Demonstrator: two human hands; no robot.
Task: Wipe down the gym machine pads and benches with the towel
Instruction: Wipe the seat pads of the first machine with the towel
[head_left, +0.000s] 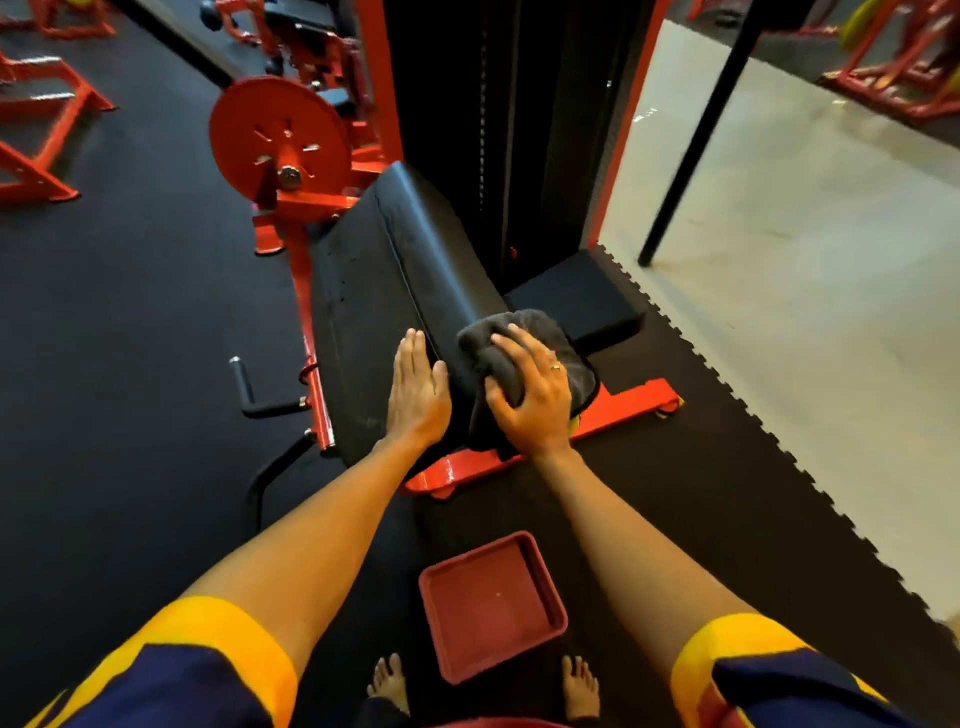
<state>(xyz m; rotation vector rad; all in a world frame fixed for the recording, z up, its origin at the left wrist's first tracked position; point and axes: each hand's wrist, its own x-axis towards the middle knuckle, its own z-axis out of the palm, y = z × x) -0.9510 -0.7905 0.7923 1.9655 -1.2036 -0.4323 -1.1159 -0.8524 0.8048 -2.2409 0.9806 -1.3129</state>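
The long black padded bench (415, 249) runs away from the person, its far end leaning a little left toward the red disc, with a seam down its length that splits it into a left slope and a right face. The dark grey bunched towel (545, 332) sits on the bench's near right corner. Its long axis lies roughly along the bench, and its loose tail hangs off the near end toward the red steel frame (623, 400).

The right hand (530, 389) has its grip closed on the towel, fingers spread over the top and thumb tucked round a fold. The left hand (418, 389) lies flat and open on the pad just beside the seam.

As I judge it:
- Bunched like this, the towel probably meets the pad with only a small patch, so strips may be missed, the left slope most of all.
- The hanging tail could catch on the frame.
- The bare left palm may smear wiped vinyl.
- The red square plastic tray (488, 603) on the floor lies near the bare feet and could be kicked.
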